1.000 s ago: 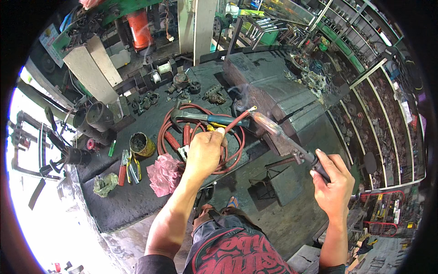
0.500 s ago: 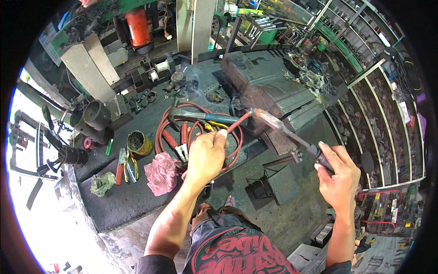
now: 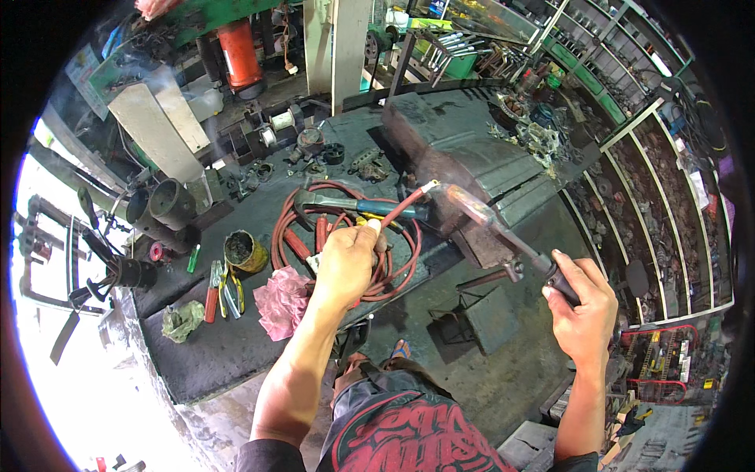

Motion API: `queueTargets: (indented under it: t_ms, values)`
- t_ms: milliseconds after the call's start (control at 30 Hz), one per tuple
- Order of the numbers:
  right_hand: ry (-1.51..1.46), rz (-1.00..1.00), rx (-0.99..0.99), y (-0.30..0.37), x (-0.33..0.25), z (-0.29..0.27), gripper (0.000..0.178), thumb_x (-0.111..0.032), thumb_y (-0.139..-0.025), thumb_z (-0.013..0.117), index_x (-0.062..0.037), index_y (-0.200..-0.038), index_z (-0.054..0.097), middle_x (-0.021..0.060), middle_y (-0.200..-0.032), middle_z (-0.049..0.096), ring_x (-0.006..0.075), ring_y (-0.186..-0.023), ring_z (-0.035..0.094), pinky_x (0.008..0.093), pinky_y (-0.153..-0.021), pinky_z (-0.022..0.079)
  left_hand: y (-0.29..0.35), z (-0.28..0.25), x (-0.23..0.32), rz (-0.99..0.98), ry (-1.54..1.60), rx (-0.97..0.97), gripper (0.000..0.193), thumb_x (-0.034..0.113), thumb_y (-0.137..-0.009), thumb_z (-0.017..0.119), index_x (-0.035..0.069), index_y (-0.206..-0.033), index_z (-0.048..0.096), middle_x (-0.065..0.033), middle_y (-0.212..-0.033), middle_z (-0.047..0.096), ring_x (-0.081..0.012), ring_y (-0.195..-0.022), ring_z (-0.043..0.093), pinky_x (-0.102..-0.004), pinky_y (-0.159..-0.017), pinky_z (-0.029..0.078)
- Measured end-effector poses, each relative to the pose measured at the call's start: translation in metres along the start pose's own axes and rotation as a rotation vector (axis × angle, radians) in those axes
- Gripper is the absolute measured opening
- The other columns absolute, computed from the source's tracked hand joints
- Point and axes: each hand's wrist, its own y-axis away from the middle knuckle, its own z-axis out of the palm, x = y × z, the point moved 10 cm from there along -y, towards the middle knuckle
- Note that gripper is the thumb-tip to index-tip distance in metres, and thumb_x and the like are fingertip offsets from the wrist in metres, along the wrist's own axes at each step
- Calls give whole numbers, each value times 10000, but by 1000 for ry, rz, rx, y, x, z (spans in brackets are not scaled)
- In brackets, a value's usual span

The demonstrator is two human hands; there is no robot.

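- Workbench [image 3: 236, 346], dark and grimy, filled the centre of the view; its near edge ran just ahead of the person's knees, with bare surface only at the near left corner.
- Metal block [image 3: 464, 149], rust-brown, stood on the bench's right end, reaching to the right edge.
- Cable coil [image 3: 292, 236], red, lay on the bench under and beside the left hand.
- Left hand [image 3: 346, 263] was closed around a red cable [image 3: 403, 206], whose bare terminal end pointed up and right, near the iron's tip.
- Right hand [image 3: 583, 308] was closed on the dark handle of a long soldering iron [image 3: 491, 224], held off the bench's right edge; the tip reached toward the cable end.
- Pink rag [image 3: 281, 300] lay crumpled just left of the left forearm.
- Rusty tin [image 3: 242, 250] stood left of the coil, holding dark residue.
- Pliers [image 3: 223, 289] lay beside the tin.
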Motion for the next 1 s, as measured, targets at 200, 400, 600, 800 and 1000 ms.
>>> queueTargets:
  t_ms: [200,400,600,800,1000]
  values:
    - [-53,-2,44,8,2,2,536,68,-723,808,-65,-1237,740,105,-981,682,268,-768,702,350,-717,558,-4,1,2,30,120,-34,433,381,-1088,539,72,-797,626,88,-599,410,-41,-458,290,-263,-435,203]
    - [-75,-4,23,7,-3,10,526,48,-731,814,-80,-1236,742,97,-965,680,282,-764,707,361,-690,552,-6,2,-2,-3,89,-69,466,385,-1076,531,28,-812,672,24,-632,499,-94,-563,416,-310,-543,322]
    - [4,-46,45,5,-6,10,498,23,-750,812,-87,-1231,746,100,-973,689,299,-765,705,375,-691,554,-4,3,-1,-32,78,-80,487,393,-1073,524,25,-807,701,2,-652,538,-113,-609,463,-323,-584,364]
    - [-349,223,-33,32,38,39,452,24,-768,821,-19,-1210,739,85,-971,715,190,-811,702,309,-757,542,-2,1,6,-25,241,-95,414,371,-1095,529,58,-846,633,80,-612,411,-40,-478,303,-261,-454,226]
    - [-1167,675,-277,83,68,122,291,-89,-905,771,57,-1152,722,65,-820,709,101,-654,624,245,-612,498,8,-5,11,-10,310,-133,405,349,-1108,519,59,-853,642,98,-631,386,-12,-495,281,-238,-448,192]
